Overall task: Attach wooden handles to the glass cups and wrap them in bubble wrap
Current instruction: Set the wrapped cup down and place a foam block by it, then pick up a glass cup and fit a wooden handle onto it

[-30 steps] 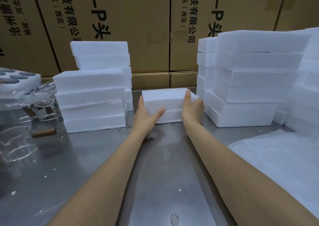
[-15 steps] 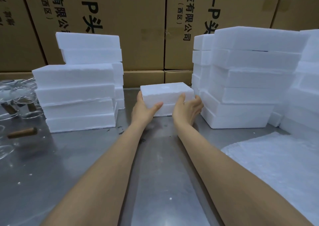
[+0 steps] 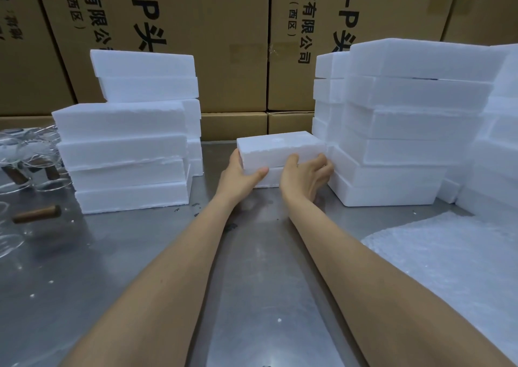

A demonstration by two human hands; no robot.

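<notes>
A white foam box point(image 3: 280, 149) made of two stacked halves stands on the steel table point(image 3: 252, 282) between two foam stacks. My left hand point(image 3: 238, 174) grips its left end, thumb across the front seam. My right hand point(image 3: 307, 177) holds the right front corner, thumb on the front face and fingers curled around the side. Clear glass cups point(image 3: 30, 153) with dark wooden handles crowd the far left edge. A loose wooden handle point(image 3: 36, 214) lies on the table near them. A sheet of bubble wrap point(image 3: 454, 257) is spread at the right.
A foam box stack point(image 3: 126, 153) rises on the left and a taller foam stack point(image 3: 406, 131) on the right, close beside the held box. Brown cartons point(image 3: 213, 44) wall off the back. White crumbs dot the table.
My right hand slid from the top right edge of the foam box down to its right front corner. My view shifted right, so the cups now sit at the frame's left edge.
</notes>
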